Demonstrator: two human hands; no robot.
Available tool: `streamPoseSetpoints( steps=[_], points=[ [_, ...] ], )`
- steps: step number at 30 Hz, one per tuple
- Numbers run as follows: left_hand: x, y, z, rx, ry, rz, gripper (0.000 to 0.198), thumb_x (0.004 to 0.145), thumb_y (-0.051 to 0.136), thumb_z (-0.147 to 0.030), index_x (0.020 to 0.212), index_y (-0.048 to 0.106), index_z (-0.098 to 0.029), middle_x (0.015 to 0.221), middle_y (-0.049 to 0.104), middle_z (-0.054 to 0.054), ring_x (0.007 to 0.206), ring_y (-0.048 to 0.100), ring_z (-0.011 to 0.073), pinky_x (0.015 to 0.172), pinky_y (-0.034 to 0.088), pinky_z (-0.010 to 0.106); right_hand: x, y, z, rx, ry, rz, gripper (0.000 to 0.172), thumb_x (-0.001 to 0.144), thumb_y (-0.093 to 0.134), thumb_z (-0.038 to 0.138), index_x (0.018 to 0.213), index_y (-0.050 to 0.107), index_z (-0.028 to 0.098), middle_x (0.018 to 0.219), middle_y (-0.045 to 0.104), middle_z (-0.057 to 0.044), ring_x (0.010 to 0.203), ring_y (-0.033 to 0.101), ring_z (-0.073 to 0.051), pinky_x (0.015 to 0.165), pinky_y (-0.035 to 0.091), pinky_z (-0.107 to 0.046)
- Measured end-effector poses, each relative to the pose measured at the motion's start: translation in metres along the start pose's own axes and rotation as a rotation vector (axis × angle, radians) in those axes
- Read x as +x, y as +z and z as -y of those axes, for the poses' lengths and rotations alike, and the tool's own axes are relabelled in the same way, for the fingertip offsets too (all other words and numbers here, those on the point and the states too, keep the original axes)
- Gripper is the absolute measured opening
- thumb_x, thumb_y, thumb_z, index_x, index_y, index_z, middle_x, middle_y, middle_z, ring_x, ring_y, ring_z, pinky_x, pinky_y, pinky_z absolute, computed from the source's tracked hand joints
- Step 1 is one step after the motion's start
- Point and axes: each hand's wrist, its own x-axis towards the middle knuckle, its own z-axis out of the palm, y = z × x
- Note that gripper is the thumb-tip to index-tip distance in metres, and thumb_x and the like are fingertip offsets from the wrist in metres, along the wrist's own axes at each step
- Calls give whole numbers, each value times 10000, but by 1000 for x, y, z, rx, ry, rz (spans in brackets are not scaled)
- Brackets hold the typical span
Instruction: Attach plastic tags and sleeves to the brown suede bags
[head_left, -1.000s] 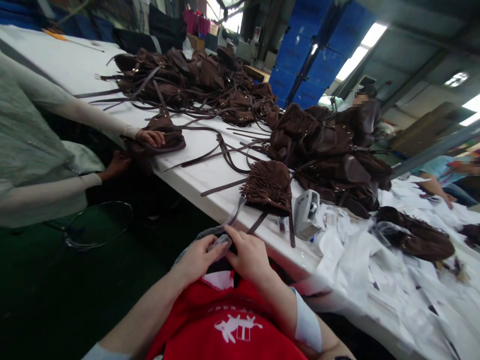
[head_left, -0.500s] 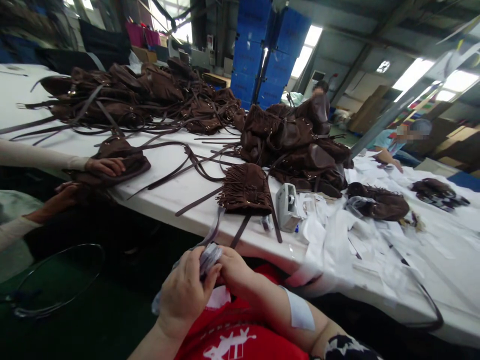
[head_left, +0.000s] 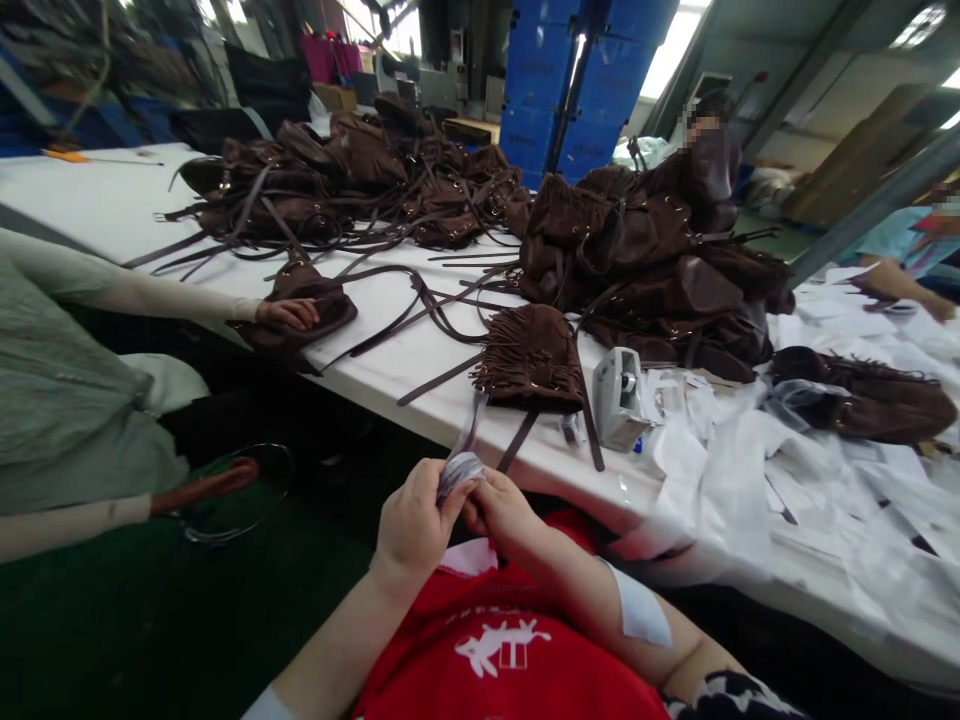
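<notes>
My left hand [head_left: 412, 520] and my right hand [head_left: 501, 508] meet just below the table's front edge, both closed on a small roll of grey wrap [head_left: 459, 468] wound round the end of a brown strap [head_left: 471, 425]. That strap runs up to a brown fringed bag [head_left: 531, 355] lying on the white table [head_left: 390, 355] right in front of me. A grey tape dispenser [head_left: 619, 397] stands just right of the bag.
Piles of brown bags [head_left: 660, 265] and loose straps [head_left: 330, 190] cover the far side of the table. White paper sheets [head_left: 787, 470] lie at the right. At the left a co-worker's hand [head_left: 289, 312] rests on another brown bag [head_left: 307, 305]. Blue crates [head_left: 562, 80] stand behind.
My hands have risen slightly and wound the grey wrap tighter round the strap end. The co-worker's lower hand has dropped away from the table edge.
</notes>
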Motion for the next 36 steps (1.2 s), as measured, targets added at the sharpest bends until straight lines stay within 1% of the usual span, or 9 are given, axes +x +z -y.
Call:
streamPoseSetpoints(
  steps=[6,9,11,15,18,21,26,31,36],
  points=[
    [9,-6,3,-44,37,240,346,987,328,-467,860,524,-212,801,636,31,748,647,190,639,469,276,-5,-10,8,-237,31,63,408,903,421,581,774,489,200,472,447,74,371,352,-80,396,263,-202],
    [18,-13,5,75,37,392,284,978,382,-411,886,552,-202,860,658,48,788,656,202,650,460,281,-11,-17,26,-756,-68,20,304,917,452,433,1054,555,182,586,580,27,490,515,-134,510,377,-239],
    [23,-18,3,144,81,507,250,968,421,-380,909,576,-194,891,672,59,799,663,216,649,454,290,-17,-18,38,-1166,-223,-10,393,861,548,308,1237,524,195,777,686,-35,694,629,-192,644,426,-279],
    [28,-28,-9,116,133,586,179,942,487,-337,903,596,-201,896,682,52,799,667,223,659,461,305,-24,-14,48,-1578,-273,60,299,857,520,216,1149,580,188,932,721,-99,820,666,-241,713,427,-306],
    [27,-30,-18,72,89,380,214,921,525,-408,940,584,-203,900,671,50,800,660,222,667,471,307,-20,-17,45,-1443,-274,-117,238,866,461,186,1074,575,168,902,707,-99,784,650,-226,697,425,-300],
    [22,-21,-26,65,64,143,322,927,481,-510,941,564,-200,860,669,59,771,667,228,643,482,308,-13,-21,41,-990,-324,-255,178,890,403,224,968,558,185,768,641,-45,670,578,-179,610,406,-267],
    [11,7,-40,41,76,-71,332,985,346,-460,998,536,-187,812,680,78,719,687,218,630,506,299,-5,-16,21,-156,-153,-213,268,825,548,463,750,473,217,570,419,50,471,353,-104,448,299,-220],
    [10,13,-45,42,42,68,288,963,410,-451,993,528,-189,841,679,79,752,693,234,650,509,313,-4,-19,6,-22,-82,-261,273,811,575,473,771,490,217,549,438,49,455,359,-104,436,299,-227],
    [26,1,-37,98,-50,356,205,969,402,-321,941,547,-180,873,691,88,799,697,242,669,484,312,-13,-32,33,-631,-134,-217,275,876,444,430,959,560,195,537,514,29,455,467,-147,466,332,-246]
  ],
)
